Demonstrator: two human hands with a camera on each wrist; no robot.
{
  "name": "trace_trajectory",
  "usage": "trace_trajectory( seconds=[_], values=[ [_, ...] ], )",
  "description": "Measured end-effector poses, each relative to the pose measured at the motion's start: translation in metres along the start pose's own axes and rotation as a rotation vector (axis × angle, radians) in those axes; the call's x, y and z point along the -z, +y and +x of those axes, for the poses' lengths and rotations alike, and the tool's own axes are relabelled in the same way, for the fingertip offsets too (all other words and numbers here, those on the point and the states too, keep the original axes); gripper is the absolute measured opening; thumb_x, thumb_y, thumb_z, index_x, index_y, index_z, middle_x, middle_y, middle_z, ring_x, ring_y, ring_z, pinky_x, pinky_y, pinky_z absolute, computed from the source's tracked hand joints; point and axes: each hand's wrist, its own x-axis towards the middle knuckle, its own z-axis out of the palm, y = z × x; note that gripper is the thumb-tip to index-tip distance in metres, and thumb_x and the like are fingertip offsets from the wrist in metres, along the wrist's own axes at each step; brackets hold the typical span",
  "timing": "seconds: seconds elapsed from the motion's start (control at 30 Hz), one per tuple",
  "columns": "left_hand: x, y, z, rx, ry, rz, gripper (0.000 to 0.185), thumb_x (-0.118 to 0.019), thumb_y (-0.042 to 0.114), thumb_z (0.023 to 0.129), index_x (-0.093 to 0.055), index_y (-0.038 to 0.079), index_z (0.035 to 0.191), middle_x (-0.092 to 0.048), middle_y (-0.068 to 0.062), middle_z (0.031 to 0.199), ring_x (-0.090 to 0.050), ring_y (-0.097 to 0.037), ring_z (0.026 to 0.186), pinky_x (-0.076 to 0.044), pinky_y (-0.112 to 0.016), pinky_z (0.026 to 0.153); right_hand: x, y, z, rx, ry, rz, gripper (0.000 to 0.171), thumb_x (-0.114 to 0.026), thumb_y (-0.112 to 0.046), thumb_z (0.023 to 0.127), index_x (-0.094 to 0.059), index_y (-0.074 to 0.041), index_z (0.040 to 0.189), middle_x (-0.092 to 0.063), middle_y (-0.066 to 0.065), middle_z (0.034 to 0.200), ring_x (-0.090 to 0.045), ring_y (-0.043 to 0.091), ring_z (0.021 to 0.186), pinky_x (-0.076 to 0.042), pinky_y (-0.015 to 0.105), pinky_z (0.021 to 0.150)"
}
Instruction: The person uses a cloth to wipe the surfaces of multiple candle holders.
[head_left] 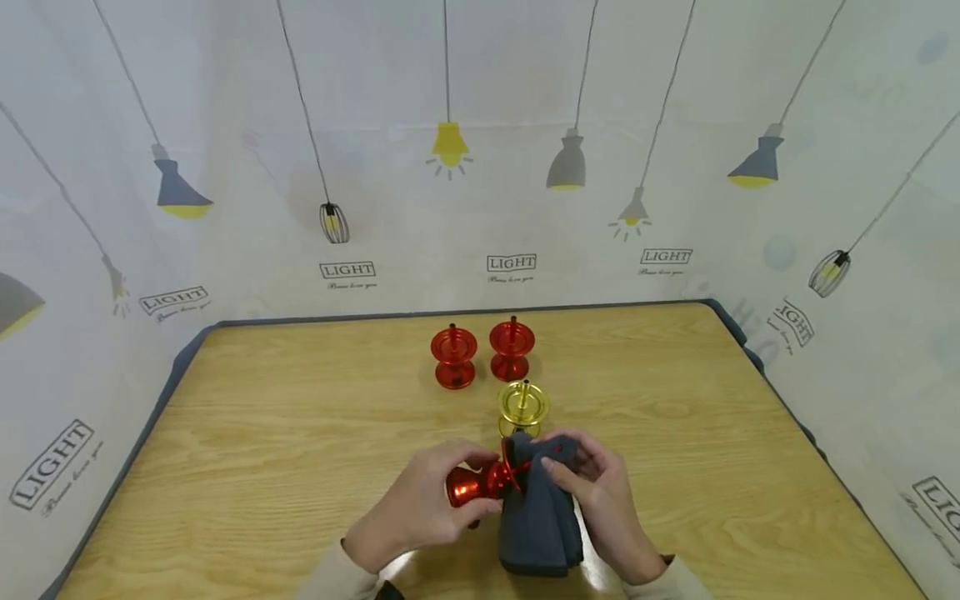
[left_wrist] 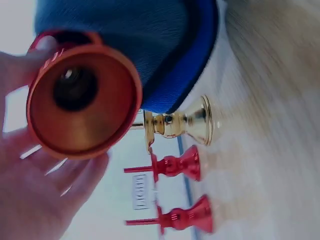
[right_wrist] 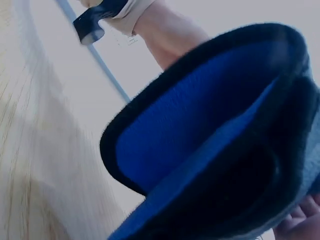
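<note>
My left hand grips a shiny red candle holder by its flared base, tipped on its side with the dish toward the right. In the left wrist view the hollow underside of that holder faces the camera. With thumb and fingers my right hand pinches a dark grey-blue cloth against the holder's dish and spike. The cloth's folds hang down over the table and hide part of the dish. In the right wrist view the cloth covers most of the red holder.
Just beyond the hands stands a gold candle holder, upright. Two more red candle holders, one at left and another at right, stand upright farther back. The wooden table meets a pale curtain printed with lamps.
</note>
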Motion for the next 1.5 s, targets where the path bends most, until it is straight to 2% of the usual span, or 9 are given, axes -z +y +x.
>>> trace_trajectory(
  seconds=[0.13,0.23,0.33,0.53,0.67,0.9,1.0,1.1,1.5],
  values=[
    [-0.010,0.007,0.003,-0.139,0.177,0.382,0.049,-0.092,0.027,0.074,-0.072,0.008,0.113,-0.074,0.000,0.101,-0.068,-0.010,0.090,-0.058,-0.027,0.080,-0.004,-0.003,0.000,-0.057,0.117,0.033,0.025,-0.074,0.001,0.087,-0.068,-0.004,0.111,-0.074,0.000,0.100,-0.071,0.016,0.094,-0.059,0.029,0.079],
    [-0.012,0.010,0.005,-0.159,0.197,0.459,0.044,-0.091,0.027,0.074,-0.073,0.008,0.110,-0.074,0.000,0.096,-0.068,-0.011,0.086,-0.059,-0.030,0.080,-0.003,-0.003,-0.001,-0.034,0.100,0.028,0.025,-0.073,0.002,0.087,-0.068,-0.002,0.111,-0.074,-0.001,0.101,-0.070,0.015,0.095,-0.058,0.029,0.080],
    [-0.007,0.009,0.007,-0.098,0.073,0.298,0.037,-0.086,0.026,0.081,-0.074,0.009,0.110,-0.075,0.002,0.096,-0.067,-0.007,0.085,-0.058,-0.026,0.079,0.003,-0.002,-0.001,0.026,-0.006,0.010,0.026,-0.071,0.002,0.090,-0.063,0.006,0.114,-0.074,-0.002,0.105,-0.070,0.014,0.098,-0.057,0.028,0.082],
    [0.007,-0.005,0.010,0.162,-0.350,-0.369,0.035,-0.064,0.037,0.101,-0.072,0.007,0.116,-0.075,-0.004,0.105,-0.068,-0.004,0.094,-0.057,-0.024,0.086,0.014,0.001,-0.003,0.141,-0.214,0.020,0.023,-0.065,0.005,0.092,-0.061,0.008,0.115,-0.074,-0.001,0.109,-0.070,0.013,0.101,-0.057,0.027,0.085],
    [0.007,-0.007,0.008,0.203,-0.338,-0.439,0.038,-0.061,0.037,0.102,-0.069,0.005,0.123,-0.074,-0.007,0.109,-0.068,-0.006,0.094,-0.057,-0.026,0.086,0.012,0.001,-0.003,0.115,-0.197,0.021,0.024,-0.065,0.003,0.093,-0.060,0.009,0.116,-0.073,0.000,0.110,-0.069,0.014,0.101,-0.057,0.028,0.084],
    [-0.010,0.012,0.004,-0.053,0.099,0.233,0.044,-0.091,0.028,0.076,-0.072,0.010,0.112,-0.071,0.002,0.101,-0.066,-0.010,0.090,-0.058,-0.025,0.079,0.004,-0.003,-0.004,-0.041,0.097,0.018,0.025,-0.073,0.001,0.089,-0.066,0.001,0.113,-0.075,-0.002,0.102,-0.071,0.015,0.095,-0.059,0.028,0.082],
    [-0.016,0.017,0.004,-0.135,0.174,0.459,0.044,-0.092,0.031,0.074,-0.072,0.009,0.107,-0.069,0.001,0.095,-0.065,-0.011,0.085,-0.058,-0.027,0.075,0.002,-0.004,-0.005,-0.062,0.138,0.032,0.025,-0.074,0.001,0.088,-0.068,-0.003,0.111,-0.075,-0.001,0.101,-0.071,0.016,0.095,-0.059,0.029,0.082],
    [-0.017,0.017,0.004,-0.147,0.162,0.502,0.039,-0.089,0.030,0.076,-0.072,0.010,0.104,-0.069,0.002,0.090,-0.064,-0.010,0.080,-0.057,-0.027,0.073,0.004,-0.004,-0.005,-0.034,0.071,0.021,0.025,-0.073,0.000,0.089,-0.067,0.000,0.113,-0.074,-0.002,0.104,-0.071,0.016,0.097,-0.058,0.028,0.083],
    [-0.002,0.002,0.002,0.155,-0.389,-0.453,0.035,-0.063,0.038,0.101,-0.072,0.005,0.111,-0.073,-0.003,0.096,-0.064,-0.002,0.087,-0.054,-0.026,0.086,0.026,-0.002,-0.006,0.132,-0.351,-0.052,0.024,-0.061,0.005,0.094,-0.061,0.004,0.117,-0.072,0.001,0.112,-0.068,0.015,0.106,-0.056,0.028,0.092]
  ],
)
